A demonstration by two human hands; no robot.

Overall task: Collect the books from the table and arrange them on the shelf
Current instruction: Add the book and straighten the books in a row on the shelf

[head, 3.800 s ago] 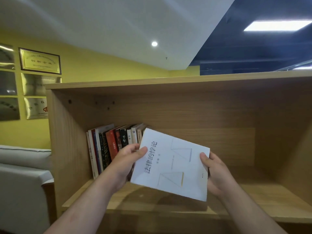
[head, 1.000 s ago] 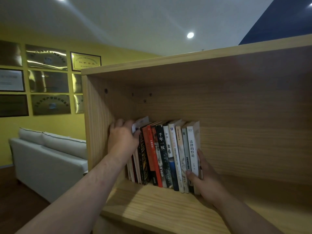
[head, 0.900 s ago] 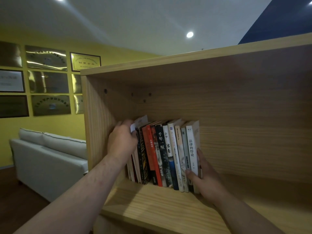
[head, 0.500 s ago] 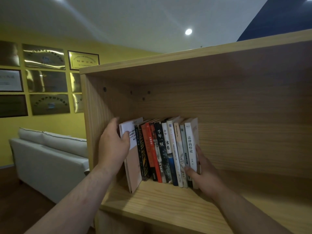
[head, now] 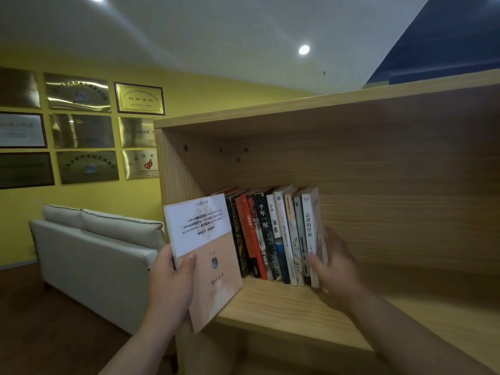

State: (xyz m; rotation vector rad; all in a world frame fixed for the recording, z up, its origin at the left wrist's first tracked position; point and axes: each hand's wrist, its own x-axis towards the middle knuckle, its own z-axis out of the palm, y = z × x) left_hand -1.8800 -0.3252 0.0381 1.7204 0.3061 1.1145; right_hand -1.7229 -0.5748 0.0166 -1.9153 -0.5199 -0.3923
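Gripping pink book (head: 213, 266) past shelf (head: 270, 307) edge

The shelf (head: 284, 304) in front of me is a pale wood box with a top board, a left side wall and a back panel with a few small holes near its upper left corner. A row of books (head: 273, 236) stands directly on its bottom board toward the left, spines facing me and leaning slightly, with a white-spined book (head: 308, 226) at the right end, a black spine and red spines further left. To the right of the row the board is bare wood, and the row stands apart from the left wall.
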